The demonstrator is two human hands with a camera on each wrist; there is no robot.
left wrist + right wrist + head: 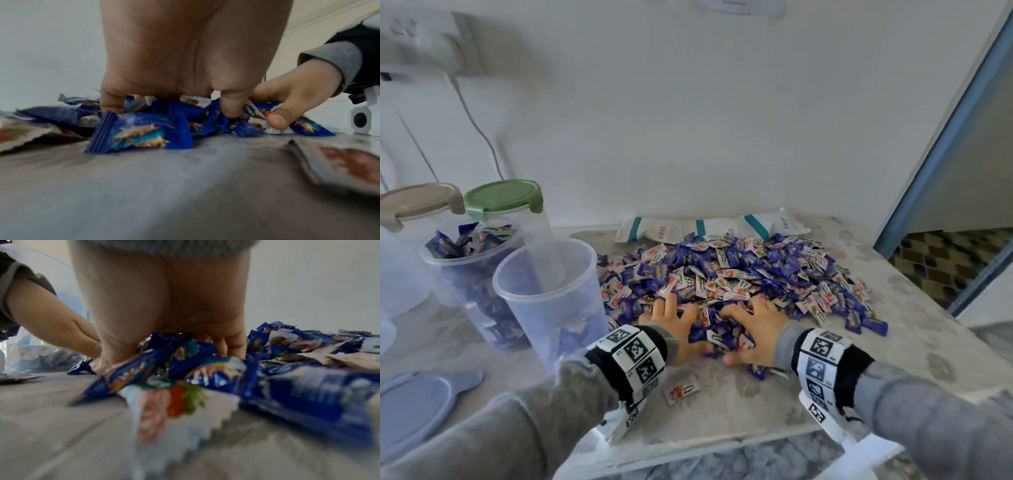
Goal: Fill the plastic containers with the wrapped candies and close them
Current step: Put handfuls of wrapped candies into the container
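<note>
Two hands work at the near edge of a heap of wrapped candies (726, 274) that fills the middle of the head view on a pale patterned table (914, 342). The left hand (674, 322) and the right hand (753, 325) face each other, palms down, with fingers spread and bent down into the wrappers, gathering a clump between them; the wrist views show fingertips dug into blue packets (141, 134), but whether any single piece is truly gripped I cannot tell. Wrappers are blue or white, the white ones printed with a strawberry (179, 395) and a green oval logo whose lettering is too blurred to read.

At centre left stands an open clear plastic container (551, 291), with a few candies showing low inside it. Just behind it, further left, a second open container (465, 260) is packed nearly to the rim with candies. Behind those sit a container with a green lid (503, 197) and one with a beige lid (417, 202). A loose blue lid (414, 407) lies flat at lower left.

One stray white candy (681, 390) lies between the wrists. White bags with teal stripes and barcodes (709, 228) lie behind the heap against the wall. Both wrists wear bands of black-and-white square markers (633, 356).
</note>
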